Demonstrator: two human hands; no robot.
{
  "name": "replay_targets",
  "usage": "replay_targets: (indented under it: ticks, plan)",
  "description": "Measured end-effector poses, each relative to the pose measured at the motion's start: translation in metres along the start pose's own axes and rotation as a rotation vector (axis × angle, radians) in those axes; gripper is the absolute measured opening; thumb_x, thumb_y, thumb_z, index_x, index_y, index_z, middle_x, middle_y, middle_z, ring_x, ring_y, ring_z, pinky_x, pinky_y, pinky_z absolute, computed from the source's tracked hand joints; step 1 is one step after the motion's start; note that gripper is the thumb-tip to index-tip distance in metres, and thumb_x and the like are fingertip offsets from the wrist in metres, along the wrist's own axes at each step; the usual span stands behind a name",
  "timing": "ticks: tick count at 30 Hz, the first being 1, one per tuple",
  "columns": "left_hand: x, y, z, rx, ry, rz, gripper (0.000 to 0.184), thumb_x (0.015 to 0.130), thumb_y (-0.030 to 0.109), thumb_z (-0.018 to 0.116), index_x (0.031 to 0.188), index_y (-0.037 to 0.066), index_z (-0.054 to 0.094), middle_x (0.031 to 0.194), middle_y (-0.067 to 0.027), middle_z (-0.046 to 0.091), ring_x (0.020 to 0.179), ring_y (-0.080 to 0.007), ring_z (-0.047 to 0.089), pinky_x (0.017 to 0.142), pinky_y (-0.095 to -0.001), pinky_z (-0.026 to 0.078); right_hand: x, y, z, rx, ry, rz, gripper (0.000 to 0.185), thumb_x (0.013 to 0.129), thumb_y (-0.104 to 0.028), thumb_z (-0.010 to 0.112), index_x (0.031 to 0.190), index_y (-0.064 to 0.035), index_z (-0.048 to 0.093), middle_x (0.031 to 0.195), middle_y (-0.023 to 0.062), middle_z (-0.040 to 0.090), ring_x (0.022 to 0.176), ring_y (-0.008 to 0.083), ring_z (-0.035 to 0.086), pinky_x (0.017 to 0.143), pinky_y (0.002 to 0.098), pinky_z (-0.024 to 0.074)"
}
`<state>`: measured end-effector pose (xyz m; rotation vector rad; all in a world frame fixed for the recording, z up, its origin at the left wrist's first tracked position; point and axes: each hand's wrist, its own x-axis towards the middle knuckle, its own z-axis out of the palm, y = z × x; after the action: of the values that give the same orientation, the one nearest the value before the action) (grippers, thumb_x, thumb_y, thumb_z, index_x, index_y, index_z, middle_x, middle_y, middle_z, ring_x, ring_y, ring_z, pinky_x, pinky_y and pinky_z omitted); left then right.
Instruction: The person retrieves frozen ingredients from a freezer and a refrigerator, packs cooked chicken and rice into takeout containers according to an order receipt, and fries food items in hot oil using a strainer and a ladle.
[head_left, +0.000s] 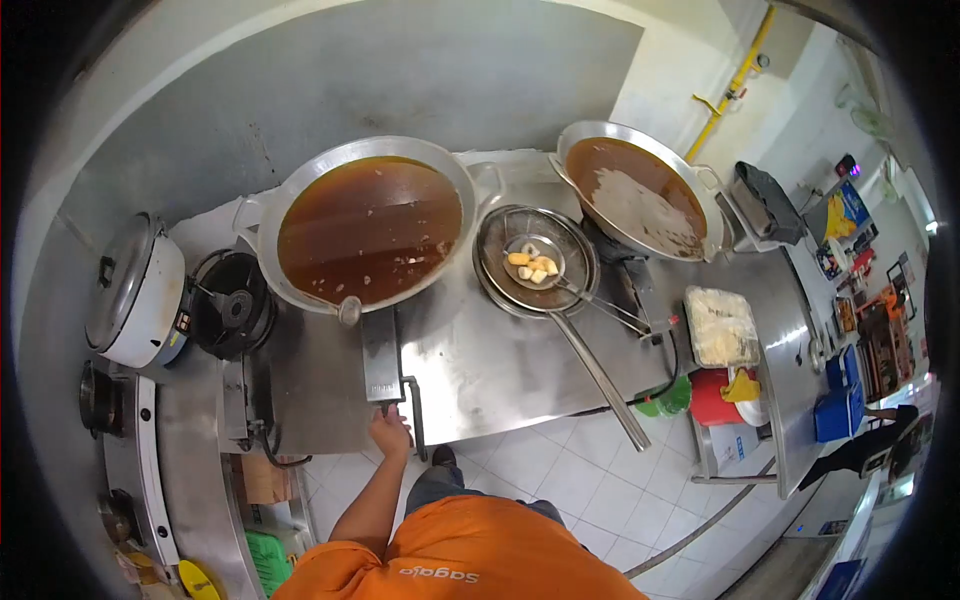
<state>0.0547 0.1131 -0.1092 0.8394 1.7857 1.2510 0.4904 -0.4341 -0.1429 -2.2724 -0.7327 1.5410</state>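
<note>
My left hand (391, 434) is at the front edge of the steel stove (480, 420), its fingers closed around a small gas knob mostly hidden by them. Just behind it, a metal burner bar (381, 358) runs under a large wok (265, 225) of brown oil with small bits floating in it. A ladle's round bowl (349, 311) rests at the wok's near rim. Beside this wok, a long-handled strainer (605, 385) lies over a pot, with a smaller wire skimmer (612, 313) in it holding several pale yellow pieces (534, 266). My right hand is out of view.
A second wok (708, 215) of oil, partly foamy, stands at the right. A lidded white pot (150, 300) and a bare burner (236, 308) are at the left. A plastic-wrapped tray (722, 328) sits near the right counter. A person (860, 445) is at the far right.
</note>
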Motion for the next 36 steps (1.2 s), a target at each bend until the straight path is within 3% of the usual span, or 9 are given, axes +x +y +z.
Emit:
replay_targets:
  ticks: [3, 6, 8, 14, 16, 20, 26, 31, 36]
  plan:
    - [0.0, 0.018, 0.0, -0.226, -0.021, -0.328, 0.035, 0.107, 0.029, 0.053, 0.094, -0.003, 0.059, 0.057, -0.0017, 0.052, 0.042, -0.0095, 0.046, 0.038, -0.0269, 0.036, -0.008, -0.037, 0.007, 0.022, 0.003, 0.069, 0.028, 0.089, -0.019, 0.067, 0.111, -0.0031, 0.071, 0.096, 0.0112, 0.073, 0.087, 0.0211, 0.069, 0.072, 0.0354, 0.0547]
    - [0.026, -0.015, -0.023, -1.104, -0.326, -0.808, 0.044, 0.106, 0.041, 0.051, 0.098, -0.002, 0.058, 0.054, 0.0036, 0.038, 0.043, -0.0063, 0.036, 0.039, -0.0237, 0.029, -0.002, -0.068, 0.0, 0.058, 0.013, 0.034, 0.028, 0.089, -0.02, 0.066, 0.111, -0.0028, 0.072, 0.097, 0.0113, 0.073, 0.092, 0.0201, 0.068, 0.077, 0.0341, 0.054]
    - [0.028, -0.01, -0.027, -1.03, -0.336, -0.859, 0.043, 0.105, 0.044, 0.051, 0.102, 0.003, 0.06, 0.054, 0.0067, 0.033, 0.044, -0.0058, 0.034, 0.042, -0.0214, 0.028, 0.013, -0.09, -0.013, 0.089, 0.017, -0.042, 0.029, 0.089, -0.021, 0.066, 0.11, -0.0026, 0.072, 0.098, 0.0113, 0.074, 0.094, 0.0193, 0.068, 0.08, 0.0332, 0.0535]
    - [0.012, 0.012, -0.033, 0.92, -0.091, 0.508, 0.026, 0.095, 0.028, 0.064, 0.083, 0.005, 0.066, 0.077, -0.0259, 0.068, 0.068, -0.0431, 0.067, 0.06, -0.0504, 0.052, 0.096, -0.186, -0.071, 0.402, 0.169, 0.169, 0.025, 0.091, -0.019, 0.061, 0.113, -0.0082, 0.063, 0.097, 0.0095, 0.073, 0.08, 0.0202, 0.071, 0.064, 0.0326, 0.0501]
    - [0.009, 0.001, -0.019, 0.736, 0.088, 0.471, 0.026, 0.094, 0.026, 0.065, 0.082, 0.004, 0.065, 0.071, -0.0232, 0.066, 0.059, -0.039, 0.065, 0.057, -0.049, 0.051, 0.12, -0.211, -0.085, 0.311, 0.149, 0.1, 0.025, 0.091, -0.021, 0.061, 0.113, -0.0083, 0.063, 0.098, 0.0093, 0.073, 0.081, 0.0201, 0.071, 0.065, 0.0334, 0.0505]
    - [0.024, -0.019, -0.029, -0.749, -0.316, -0.579, 0.039, 0.101, 0.042, 0.061, 0.093, 0.004, 0.061, 0.053, 0.0009, 0.038, 0.044, -0.0107, 0.037, 0.044, -0.0302, 0.036, 0.138, -0.236, -0.092, 0.315, 0.1, 0.044, 0.025, 0.091, -0.022, 0.06, 0.112, -0.009, 0.063, 0.099, 0.0078, 0.072, 0.083, 0.0187, 0.071, 0.064, 0.0325, 0.0495]
    - [0.017, 0.005, -0.022, -0.735, -0.312, -0.74, 0.053, 0.108, 0.053, 0.034, 0.101, 0.007, 0.059, 0.055, 0.0044, 0.032, 0.044, -0.0096, 0.029, 0.044, -0.0263, 0.027, 0.152, -0.194, -0.093, -0.055, -0.089, -0.004, 0.027, 0.091, -0.022, 0.061, 0.111, -0.0046, 0.067, 0.09, 0.0089, 0.072, 0.084, 0.019, 0.072, 0.062, 0.0302, 0.05]
    - [0.036, -0.014, -0.021, -1.243, -0.316, -1.089, 0.059, 0.108, 0.057, 0.029, 0.09, 0.01, 0.059, 0.055, 0.0046, 0.038, 0.045, -0.0091, 0.033, 0.043, -0.0264, 0.027, 0.178, -0.149, -0.098, -0.094, -0.079, 0.007, 0.027, 0.09, -0.02, 0.061, 0.111, -0.0036, 0.068, 0.09, 0.0102, 0.073, 0.085, 0.0194, 0.072, 0.062, 0.0292, 0.0512]
    - [0.033, -0.003, -0.022, -1.019, -0.289, -1.091, 0.061, 0.107, 0.058, 0.032, 0.084, 0.008, 0.06, 0.049, 0.0039, 0.035, 0.04, -0.0093, 0.033, 0.04, -0.0261, 0.029, 0.179, -0.15, -0.102, 0.015, -0.023, 0.004, 0.028, 0.091, -0.021, 0.061, 0.112, -0.0042, 0.068, 0.09, 0.0106, 0.073, 0.085, 0.0195, 0.072, 0.063, 0.03, 0.0517]
